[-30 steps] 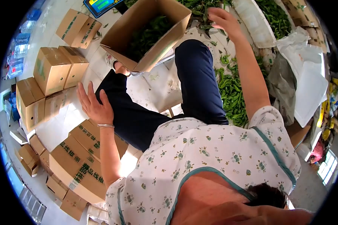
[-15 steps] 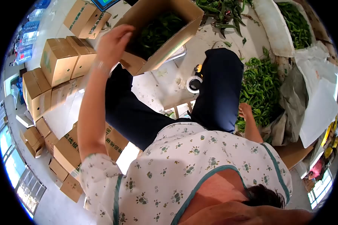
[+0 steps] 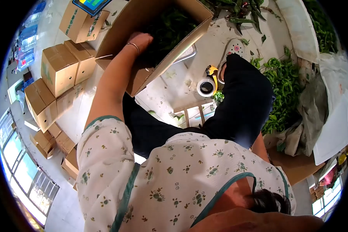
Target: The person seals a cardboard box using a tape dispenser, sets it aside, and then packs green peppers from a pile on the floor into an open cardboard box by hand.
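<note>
My left hand [image 3: 141,41] reaches inside an open cardboard box [image 3: 121,23], beside the dark green peppers [image 3: 170,29] at its bottom. Shadow and the angle hide its fingertips, so I cannot make out its grip. Only my right forearm [image 3: 260,147] shows, at the outer side of my right thigh; the hand itself is hidden behind the leg. A heap of green peppers [image 3: 280,85] lies on the floor to the right, near that leg.
Closed cardboard boxes [image 3: 58,63] stand at the left. A tape roll [image 3: 206,87] and yellow tape dispenser [image 3: 211,70] lie by my right foot. Long dark peppers [image 3: 245,15] are scattered beyond. At the right are a white foam box [image 3: 299,27] and grey sacking [image 3: 311,112].
My left hand has moved from above the box's near edge down into it. My right hand, earlier visible beside the pepper heap, has gone behind my thigh. The view has shifted, and my right knee leans further right.
</note>
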{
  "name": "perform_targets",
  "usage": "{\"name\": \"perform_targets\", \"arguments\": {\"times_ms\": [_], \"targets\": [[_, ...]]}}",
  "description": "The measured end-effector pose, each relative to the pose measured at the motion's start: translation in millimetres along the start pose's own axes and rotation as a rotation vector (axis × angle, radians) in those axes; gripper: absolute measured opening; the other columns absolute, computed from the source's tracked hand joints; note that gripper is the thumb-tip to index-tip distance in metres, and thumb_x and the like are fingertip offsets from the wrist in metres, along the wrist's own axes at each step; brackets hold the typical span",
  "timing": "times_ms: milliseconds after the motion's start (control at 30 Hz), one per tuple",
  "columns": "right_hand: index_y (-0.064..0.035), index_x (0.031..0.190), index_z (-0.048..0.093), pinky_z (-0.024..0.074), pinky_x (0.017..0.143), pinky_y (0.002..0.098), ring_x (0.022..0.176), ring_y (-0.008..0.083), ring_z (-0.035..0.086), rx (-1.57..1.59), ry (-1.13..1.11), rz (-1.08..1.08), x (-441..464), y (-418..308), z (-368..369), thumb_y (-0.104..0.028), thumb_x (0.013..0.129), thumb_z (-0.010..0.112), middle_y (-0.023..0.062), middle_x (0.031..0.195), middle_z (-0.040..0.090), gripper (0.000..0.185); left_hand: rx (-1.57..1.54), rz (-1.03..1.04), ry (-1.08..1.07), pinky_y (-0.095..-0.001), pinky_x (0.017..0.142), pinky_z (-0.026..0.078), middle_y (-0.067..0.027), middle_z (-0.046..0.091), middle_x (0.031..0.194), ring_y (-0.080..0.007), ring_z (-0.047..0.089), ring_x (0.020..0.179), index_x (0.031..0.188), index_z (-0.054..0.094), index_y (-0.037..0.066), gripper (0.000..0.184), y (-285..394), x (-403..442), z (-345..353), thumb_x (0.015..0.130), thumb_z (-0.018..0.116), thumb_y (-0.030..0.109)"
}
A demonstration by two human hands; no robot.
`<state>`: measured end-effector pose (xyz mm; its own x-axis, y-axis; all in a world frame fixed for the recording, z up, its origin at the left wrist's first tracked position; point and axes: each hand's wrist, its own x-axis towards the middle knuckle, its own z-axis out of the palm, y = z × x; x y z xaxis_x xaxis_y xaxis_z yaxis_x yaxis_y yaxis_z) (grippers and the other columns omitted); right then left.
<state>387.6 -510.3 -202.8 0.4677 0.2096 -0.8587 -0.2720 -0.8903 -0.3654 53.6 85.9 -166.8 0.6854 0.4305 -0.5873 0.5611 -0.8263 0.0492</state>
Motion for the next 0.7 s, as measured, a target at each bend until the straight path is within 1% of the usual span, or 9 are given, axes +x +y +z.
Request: {"name": "perform_targets", "arguments": {"times_ms": [67, 200, 267, 300, 400, 500, 600, 633, 700], "targets": [[-0.0071, 0.112, 0.059, 0.0443, 0.078, 0.0290, 0.088, 0.0155, 0.058, 0.018, 0.004, 0.005, 6, 2, 1, -0.021, 0.086, 0.057, 0.0046, 0.102, 0.064, 0.029, 0.213, 0.203, 0.009, -0.0420, 0.066, 0.052, -0.0126, 0.066, 0.086, -0.0310, 0.064, 0.080, 0.077, 0.065, 0.008, 0.015, 5, -9, -7, 0.078, 0.050, 0.009], [-0.0063, 0.110, 0.059, 0.0443, 0.078, 0.0288, 0.088, 0.0152, 0.058, 0.120, 0.015, -0.009, 22, 14, 4, -0.021, 0.086, 0.056, 0.0045, 0.101, 0.064, 0.029, 0.227, 0.218, 0.071, -0.0421, 0.065, 0.053, -0.0148, 0.065, 0.091, -0.0337, 0.064, 0.078, 0.083, 0.064, 0.005, 0.016, -3, -12, 7, 0.079, 0.049, 0.007], [-0.0059, 0.110, 0.059, 0.0442, 0.078, 0.0287, 0.087, 0.0150, 0.058, 0.309, 0.018, -0.018, 43, 37, 6, -0.021, 0.086, 0.056, 0.0045, 0.100, 0.064, 0.029, 0.234, 0.122, -0.058, -0.0420, 0.066, 0.053, -0.0153, 0.066, 0.089, -0.0327, 0.065, 0.081, 0.082, 0.065, 0.007, 0.018, 4, -15, 0, 0.078, 0.048, 0.006], [-0.0057, 0.110, 0.059, 0.0442, 0.078, 0.0287, 0.087, 0.0149, 0.057, 0.374, 0.015, -0.021, 51, 48, 7, -0.021, 0.086, 0.056, 0.0045, 0.100, 0.064, 0.028, 0.172, 0.055, -0.009, -0.0423, 0.067, 0.053, -0.0157, 0.066, 0.089, -0.0331, 0.065, 0.082, 0.081, 0.067, 0.008, 0.018, 4, -16, 1, 0.078, 0.049, 0.007], [-0.0062, 0.106, 0.060, 0.0450, 0.076, 0.0285, 0.084, 0.0167, 0.058, -0.180, 0.056, -0.143, -4, -18, 26, -0.021, 0.086, 0.056, 0.0046, 0.096, 0.064, 0.025, -0.051, -0.108, 0.067, -0.0426, 0.071, 0.052, -0.0162, 0.066, 0.092, -0.0349, 0.064, 0.084, 0.081, 0.069, 0.010, 0.019, -7, -6, 19, 0.078, 0.050, 0.011], [-0.0085, 0.103, 0.060, 0.0470, 0.069, 0.0313, 0.077, 0.0161, 0.058, 0.178, 0.018, -0.401, 47, 54, 30, -0.020, 0.085, 0.057, 0.0039, 0.092, 0.063, 0.022, -0.070, -0.259, -0.052, -0.0415, 0.080, 0.050, -0.0144, 0.064, 0.104, -0.0336, 0.062, 0.095, 0.094, 0.068, 0.010, 0.021, -2, 2, 24, 0.080, 0.054, 0.014], [-0.0103, 0.105, 0.059, 0.0466, 0.060, 0.0313, 0.072, 0.0140, 0.057, 0.049, 0.020, 0.017, -34, -29, 27, -0.018, 0.083, 0.058, 0.0036, 0.091, 0.063, 0.023, -0.102, -0.343, -0.036, -0.0410, 0.082, 0.050, -0.0125, 0.064, 0.106, -0.0324, 0.061, 0.096, 0.097, 0.068, 0.012, 0.024, 14, -4, -6, 0.078, 0.062, 0.023], [-0.0101, 0.106, 0.058, 0.0437, 0.054, 0.0289, 0.068, 0.0117, 0.054, 0.110, -0.011, -0.059, -18, -2, 23, -0.014, 0.081, 0.059, 0.0027, 0.089, 0.062, 0.026, -0.134, -0.321, -0.039, -0.0409, 0.082, 0.050, -0.0120, 0.064, 0.105, -0.0322, 0.061, 0.096, 0.097, 0.068, 0.012, 0.025, 15, -9, -16, 0.077, 0.064, 0.025], [-0.0097, 0.106, 0.058, 0.0426, 0.053, 0.0274, 0.065, 0.0126, 0.053, 0.022, 0.018, -0.075, -20, 5, 17, -0.014, 0.080, 0.060, 0.0028, 0.089, 0.062, 0.026, -0.265, -0.336, -0.020, -0.0404, 0.083, 0.049, -0.0117, 0.065, 0.101, -0.0310, 0.061, 0.094, 0.095, 0.069, 0.016, 0.026, 20, -29, -45, 0.074, 0.068, 0.031]]}}
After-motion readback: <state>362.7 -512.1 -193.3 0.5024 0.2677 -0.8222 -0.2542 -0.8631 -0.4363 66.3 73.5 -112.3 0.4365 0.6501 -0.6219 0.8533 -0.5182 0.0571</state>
